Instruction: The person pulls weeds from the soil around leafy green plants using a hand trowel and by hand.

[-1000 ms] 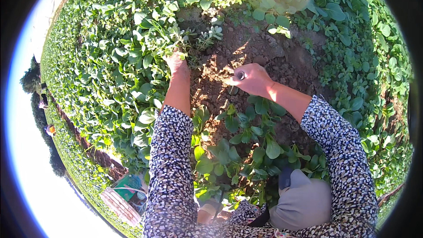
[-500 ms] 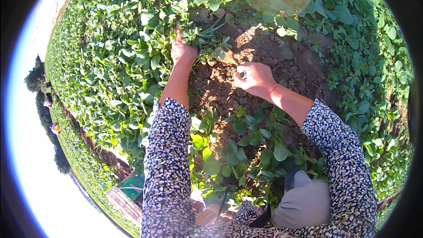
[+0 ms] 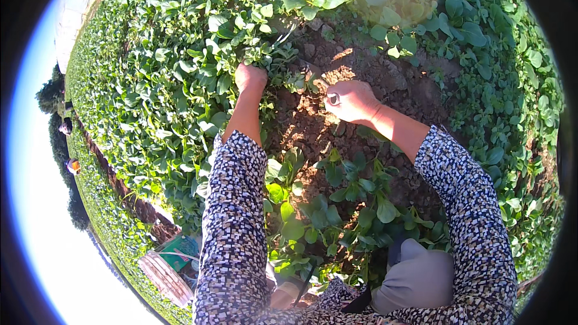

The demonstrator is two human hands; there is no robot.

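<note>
My 2 bare hands reach forward over a leafy field, in sleeves of small black, white and tan checks. My left hand [image 3: 250, 78] is at the edge of the greenery; my right hand [image 3: 353, 101] is to its right, above bare brown soil [image 3: 391, 81], with a gap between them.

The low clump of weeds [image 3: 278, 59] lies just past my left knuckles, ahead and a little to the right, so my left hand is the nearer of the 2. Its long leaves fan forward and rightward, away from me. From my right hand, the clump lies ahead and to the left.

My right fingers are wrapped tightly around a hand tool [image 3: 334, 99]. Its round butt end faces up toward me; its shaft slants forward and left, toward the clump. I cannot tell whether its head touches the stems.

My left fingers look curled, but leaves hide the tips, so I cannot tell whether they pinch anything.
</note>
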